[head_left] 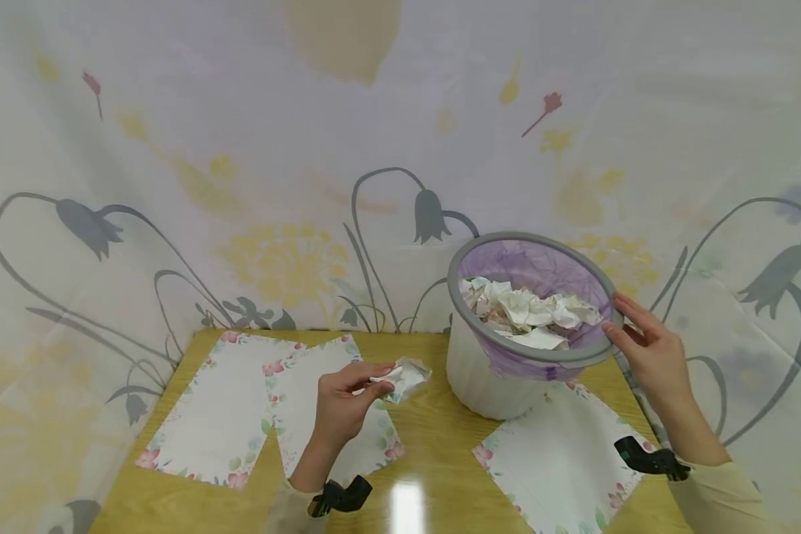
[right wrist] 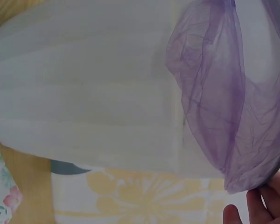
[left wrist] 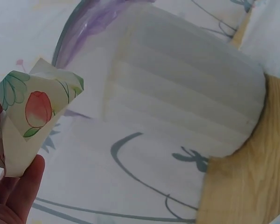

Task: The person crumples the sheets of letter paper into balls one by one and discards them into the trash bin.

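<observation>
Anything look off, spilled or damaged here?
Minor things: the purple liner bunches loosely outside the bin, and the right-hand sheet lies skewed on the table. The paper in the left hand is crumpled, like the heap inside the bin. Nothing looks spilled.

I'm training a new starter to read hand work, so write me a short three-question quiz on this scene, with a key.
1. Fill the gap: the right hand grips the ____ of the bin.
2. True or false: the left hand holds a smooth, uncrumpled sheet.
3. How many flat floral-bordered sheets show on the table in the head view? a) two; b) three; c) five

Key:
1. grey rim
2. False; it pinches a crumpled piece of paper.
3. b
</observation>
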Tool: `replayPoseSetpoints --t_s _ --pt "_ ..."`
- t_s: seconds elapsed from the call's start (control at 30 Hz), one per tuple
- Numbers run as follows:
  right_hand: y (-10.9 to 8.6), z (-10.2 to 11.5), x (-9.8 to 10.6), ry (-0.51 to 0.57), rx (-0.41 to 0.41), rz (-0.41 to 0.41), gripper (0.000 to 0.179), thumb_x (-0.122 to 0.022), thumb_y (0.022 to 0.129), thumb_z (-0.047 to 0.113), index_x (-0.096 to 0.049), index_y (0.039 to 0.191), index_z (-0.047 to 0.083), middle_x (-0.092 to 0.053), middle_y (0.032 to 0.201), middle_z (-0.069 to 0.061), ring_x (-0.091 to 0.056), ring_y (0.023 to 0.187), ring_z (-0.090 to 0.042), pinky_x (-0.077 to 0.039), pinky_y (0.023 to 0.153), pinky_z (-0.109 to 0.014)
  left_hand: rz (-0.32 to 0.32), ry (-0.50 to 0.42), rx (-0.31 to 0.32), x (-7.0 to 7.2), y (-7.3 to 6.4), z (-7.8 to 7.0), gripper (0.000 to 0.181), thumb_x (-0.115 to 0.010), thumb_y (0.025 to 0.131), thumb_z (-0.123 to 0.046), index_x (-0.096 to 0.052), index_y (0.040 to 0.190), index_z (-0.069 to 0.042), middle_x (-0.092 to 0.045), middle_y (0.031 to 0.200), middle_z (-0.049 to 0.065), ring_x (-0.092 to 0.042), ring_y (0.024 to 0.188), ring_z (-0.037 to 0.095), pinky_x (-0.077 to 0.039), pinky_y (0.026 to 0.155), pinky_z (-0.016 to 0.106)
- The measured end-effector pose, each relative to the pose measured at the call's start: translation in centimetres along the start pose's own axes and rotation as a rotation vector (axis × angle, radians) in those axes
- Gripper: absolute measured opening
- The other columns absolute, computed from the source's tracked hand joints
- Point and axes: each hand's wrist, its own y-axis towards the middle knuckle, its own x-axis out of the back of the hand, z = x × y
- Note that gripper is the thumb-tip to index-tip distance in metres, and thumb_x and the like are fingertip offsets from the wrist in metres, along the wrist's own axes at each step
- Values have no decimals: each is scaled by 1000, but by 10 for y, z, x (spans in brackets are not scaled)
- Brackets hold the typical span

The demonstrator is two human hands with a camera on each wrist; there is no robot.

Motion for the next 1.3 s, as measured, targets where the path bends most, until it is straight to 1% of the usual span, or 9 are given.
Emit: replayPoseSetpoints --t_s 0.27,0.4,0.5,0.57,0.73,0.97,1.07,1.2,1.3 --pt "0 -6 0 -7 2 -11 50 -65 98 8 -48 142 -8 -48 150 7 -39 135 -1 -38 97 -8 36 -8 5 2 42 -1 25 -76 78 13 -75 102 5 -73 100 20 -68 69 18 -51 54 22" --pt "-1 -7 -1 -1 -23 -18 50 -64 98 9 -47 143 -6 -46 151 6 -38 137 -4 -37 99 -8 65 -51 11 -1 65 -3 23 -75 79 13 -75 101 7 -72 101 22 -57 58 11 -43 49 23" --pt "-2 -6 -2 -1 -36 -28 50 -64 98 10 -48 143 -6 -47 151 6 -38 139 -5 -37 99 -8 80 -35 -3 -6 80 -5 21 -76 79 11 -75 101 7 -73 101 21 -60 61 12 -40 48 25" --pt "-2 -6 -2 -2 -38 -30 50 -64 98 11 -48 143 -6 -47 151 6 -38 139 -6 -37 99 -8 88 -9 -8 -10 90 -7 22 -77 79 10 -76 100 6 -73 101 19 -66 69 15 -44 52 26" --pt "-2 -5 -3 -1 -38 -32 50 -63 99 11 -47 144 -5 -46 152 6 -37 139 -6 -36 99 -7 123 25 -44 -22 114 -11 22 -78 77 11 -76 97 3 -74 101 16 -68 75 18 -50 59 29" --pt "-2 -4 -4 4 -46 -41 50 -64 99 11 -48 143 -4 -46 151 6 -37 140 -6 -36 98 -7 187 -22 -30 -43 145 -17 19 -75 77 15 -75 96 9 -73 101 22 -70 84 24 -55 64 32" --pt "-1 -4 -4 9 -48 -44 50 -64 99 11 -48 143 -4 -46 151 6 -37 140 -7 -36 98 -7 218 -58 -12 -52 157 -31 16 -72 80 16 -72 96 13 -71 101 27 -71 79 28 -55 61 32" --pt "-1 -6 -5 26 -50 -48 49 -64 98 9 -48 143 -4 -46 151 7 -37 140 -7 -36 98 -7 237 -66 11 -61 169 -46 16 -70 83 16 -70 99 16 -71 95 28 -70 73 31 -46 55 26" --pt "-1 -8 -5 64 -56 -54 49 -64 98 7 -48 143 -4 -47 150 8 -37 140 -6 -37 97 -7 227 -34 22 -69 175 -38 17 -72 83 13 -71 100 14 -72 91 26 -68 71 32 -40 53 25"
